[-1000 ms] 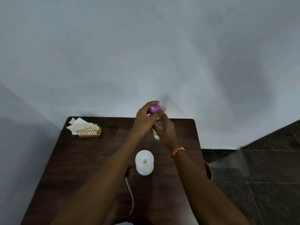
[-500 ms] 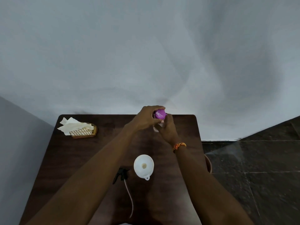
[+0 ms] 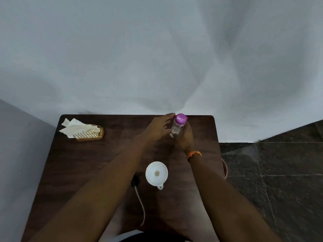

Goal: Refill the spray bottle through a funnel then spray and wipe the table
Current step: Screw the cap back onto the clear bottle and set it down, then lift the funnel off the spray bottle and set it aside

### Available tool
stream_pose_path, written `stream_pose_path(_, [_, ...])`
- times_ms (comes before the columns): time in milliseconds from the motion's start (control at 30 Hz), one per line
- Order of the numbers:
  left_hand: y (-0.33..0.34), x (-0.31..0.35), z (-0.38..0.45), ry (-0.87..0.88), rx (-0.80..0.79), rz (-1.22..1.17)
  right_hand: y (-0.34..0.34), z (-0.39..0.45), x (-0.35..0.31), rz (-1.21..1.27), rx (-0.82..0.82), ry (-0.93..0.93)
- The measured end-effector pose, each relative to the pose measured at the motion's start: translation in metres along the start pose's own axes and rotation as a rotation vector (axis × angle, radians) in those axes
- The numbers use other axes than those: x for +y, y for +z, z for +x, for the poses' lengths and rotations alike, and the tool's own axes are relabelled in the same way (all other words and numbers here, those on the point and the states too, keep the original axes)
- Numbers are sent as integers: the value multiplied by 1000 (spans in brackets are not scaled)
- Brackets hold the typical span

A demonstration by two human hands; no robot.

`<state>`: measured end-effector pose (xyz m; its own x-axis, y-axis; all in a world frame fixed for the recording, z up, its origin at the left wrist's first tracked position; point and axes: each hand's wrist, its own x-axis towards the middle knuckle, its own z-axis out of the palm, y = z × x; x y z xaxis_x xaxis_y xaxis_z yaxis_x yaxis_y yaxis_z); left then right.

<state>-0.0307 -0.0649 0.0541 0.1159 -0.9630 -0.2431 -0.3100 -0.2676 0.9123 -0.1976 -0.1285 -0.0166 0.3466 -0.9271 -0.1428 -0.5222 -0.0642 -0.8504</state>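
Observation:
A small clear bottle with a purple cap [image 3: 178, 126] stands near the far edge of the dark wooden table [image 3: 83, 172]. My right hand [image 3: 184, 138] grips its lower part. My left hand [image 3: 157, 130] is just left of the bottle with its fingers apart, one fingertip close to the cap. A white funnel [image 3: 156, 173] stands upright at the table's middle, and whatever it sits in is hidden beneath it. The black spray head [image 3: 135, 181] with its long tube [image 3: 142, 206] lies on the table just left of the funnel.
A wicker holder with white napkins [image 3: 83, 131] sits at the table's far left corner. A pale wall runs right behind the table. Dark floor tiles [image 3: 271, 172] lie to the right, with a round rim [image 3: 225, 170] showing beside the table's right edge.
My left hand has come off the purple cap and spread its fingers. The capped bottle now stands lower, near the table's far edge, still in my right hand.

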Motion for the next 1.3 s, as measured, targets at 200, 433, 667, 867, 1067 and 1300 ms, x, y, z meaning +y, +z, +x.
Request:
stream_pose_path(200, [-21, -37, -47, -162, 253, 2, -5, -19, 30, -303, -11, 137])
stream_pose_path(433, [-24, -89, -130, -509, 340, 265, -6, -59, -6, -150, -125, 188])
stream_pose_path(667, [8, -151, -200, -685, 171, 387, 6, -93, -22, -9, -173, 61])
stream_pose_path(867, [40, -113, -218, -716, 312, 434, -6, -115, -30, 109, -319, -52])
stream_pose_path(1067, [30, -98, -205, -494, 560, 402, -14, -123, -30, 74, -426, -196])
stream_pose_path(1300, [38, -29, -210, -249, 458, -67, -15, -128, -37, -28, -423, -292])
